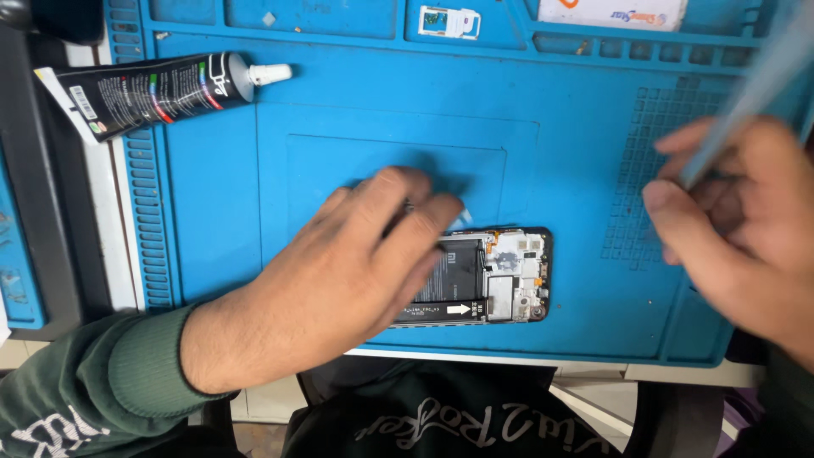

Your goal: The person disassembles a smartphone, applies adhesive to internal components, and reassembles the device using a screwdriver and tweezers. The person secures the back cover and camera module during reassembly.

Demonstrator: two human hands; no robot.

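An opened phone [500,276] with its back cover off lies on a blue work mat [356,127], showing a black battery and grey circuit parts. My left hand [339,263] rests flat over the phone's left half, fingers spread, pressing it down. My right hand [738,229] hovers at the right edge, fingers closed around a thin, pale blue-grey tool [746,102] that points up and to the right. The tool is blurred. The phone's left end is hidden under my left hand.
A black glue tube with a white nozzle [161,89] lies at the mat's upper left. A small white card [449,21] and a white packet [610,13] sit in the mat's top compartments. A dark garment lies below the table edge.
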